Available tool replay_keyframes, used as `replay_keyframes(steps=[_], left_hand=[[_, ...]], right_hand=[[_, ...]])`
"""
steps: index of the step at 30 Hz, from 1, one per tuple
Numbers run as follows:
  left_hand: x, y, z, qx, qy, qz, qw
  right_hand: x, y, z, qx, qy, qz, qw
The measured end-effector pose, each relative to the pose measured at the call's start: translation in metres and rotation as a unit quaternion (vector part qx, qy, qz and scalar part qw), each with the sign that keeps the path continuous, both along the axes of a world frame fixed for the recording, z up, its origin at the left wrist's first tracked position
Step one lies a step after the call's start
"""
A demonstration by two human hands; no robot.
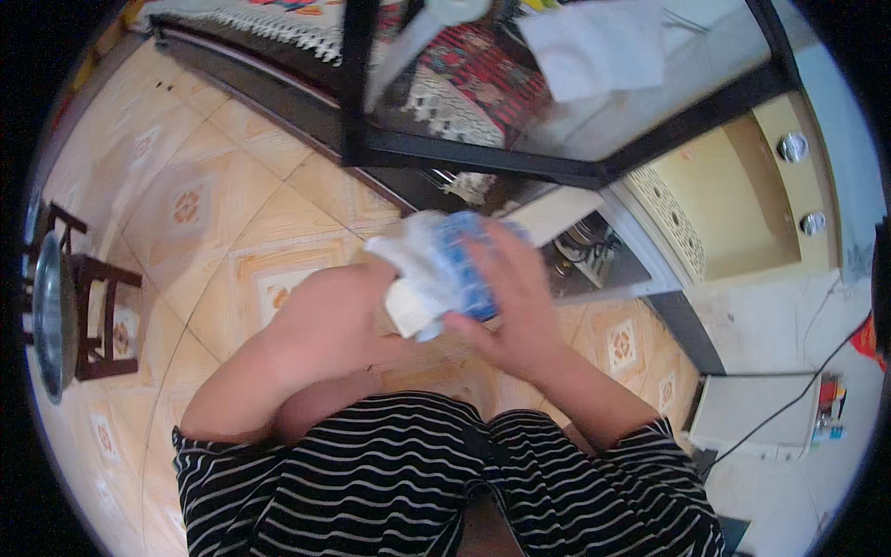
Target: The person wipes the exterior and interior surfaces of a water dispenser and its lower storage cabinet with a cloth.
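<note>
Between my hands, in front of my striped shirt, is a light-coloured block-like thing with a white and blue checked cloth over it. My right hand presses the cloth from the right, its fingers spread over the blue part. At the block's left side is my left hand, its fingers mostly hidden behind the block and cloth. Motion blurs both hands, and what the block is cannot be told.
A dark-framed glass table with fringed textiles and a white sheet stands ahead. At the right are a cream cabinet with round knobs and a white box-like unit. A metal basin rests by a dark wooden stool at the left.
</note>
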State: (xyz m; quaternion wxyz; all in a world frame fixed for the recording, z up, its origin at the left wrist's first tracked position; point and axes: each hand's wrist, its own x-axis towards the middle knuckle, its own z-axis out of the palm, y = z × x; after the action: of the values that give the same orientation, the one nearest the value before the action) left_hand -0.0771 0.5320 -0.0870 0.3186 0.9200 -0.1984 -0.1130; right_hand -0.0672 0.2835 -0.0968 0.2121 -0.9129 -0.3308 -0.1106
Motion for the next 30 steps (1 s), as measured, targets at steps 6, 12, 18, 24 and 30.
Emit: replay_keyframes(steps=[6, 12, 18, 24, 30], left_hand=[[-0.001, -0.004, -0.005, -0.104, -0.019, 0.046, 0.993], [-0.001, -0.011, -0.011, -0.124, 0.006, 0.085, 0.989], [-0.003, 0.005, -0.039, -0.277, 0.005, 0.08, 0.957], [-0.001, -0.005, -0.035, -0.315, 0.069, 0.164, 0.932], [-0.005, -0.002, -0.042, -0.275, 0.027, 0.131, 0.952]], right_hand=[[-0.007, 0.033, -0.016, 0.105, -0.065, 0.122, 0.985], [0.018, -0.026, -0.037, 0.056, -0.183, 0.122, 0.974], [0.019, -0.002, -0.019, 0.058, -0.179, 0.16, 0.969], [0.004, 0.054, -0.014, 0.101, -0.177, 0.181, 0.962], [0.016, 0.025, -0.04, 0.188, -0.204, 0.22, 0.935]])
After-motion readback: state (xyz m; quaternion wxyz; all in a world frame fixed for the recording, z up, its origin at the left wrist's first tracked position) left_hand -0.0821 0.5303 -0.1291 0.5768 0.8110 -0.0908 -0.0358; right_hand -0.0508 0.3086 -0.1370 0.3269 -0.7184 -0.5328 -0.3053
